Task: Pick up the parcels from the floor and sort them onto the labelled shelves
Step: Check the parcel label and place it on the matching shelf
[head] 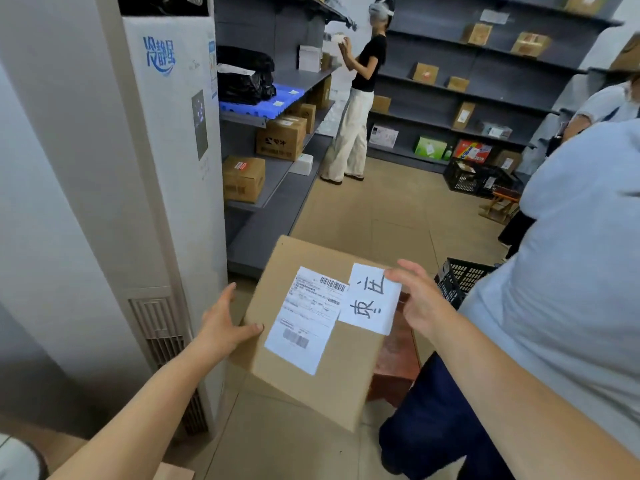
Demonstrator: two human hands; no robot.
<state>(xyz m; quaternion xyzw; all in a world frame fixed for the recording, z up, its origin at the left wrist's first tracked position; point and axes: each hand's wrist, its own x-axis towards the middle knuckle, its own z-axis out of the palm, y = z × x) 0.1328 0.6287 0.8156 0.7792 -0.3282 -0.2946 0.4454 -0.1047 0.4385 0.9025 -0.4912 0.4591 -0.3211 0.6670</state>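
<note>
I hold a brown cardboard parcel (311, 382) in front of me, tilted, above the floor. Its top face carries a white shipping label with barcodes and a white paper with handwritten characters. My left hand (225, 327) grips the parcel's left edge, thumb on top. My right hand (419, 299) holds its right edge at the handwritten paper. Grey shelves (273, 181) with several cardboard boxes run along the left, beyond the parcel.
A tall white floor-standing air conditioner (166, 168) stands close on my left. A person in a light blue shirt (571, 271) sits close on my right, beside a black crate (460, 278) and a red stool (398, 365). Another person (356, 98) stands at the far shelves. The tiled floor lies between.
</note>
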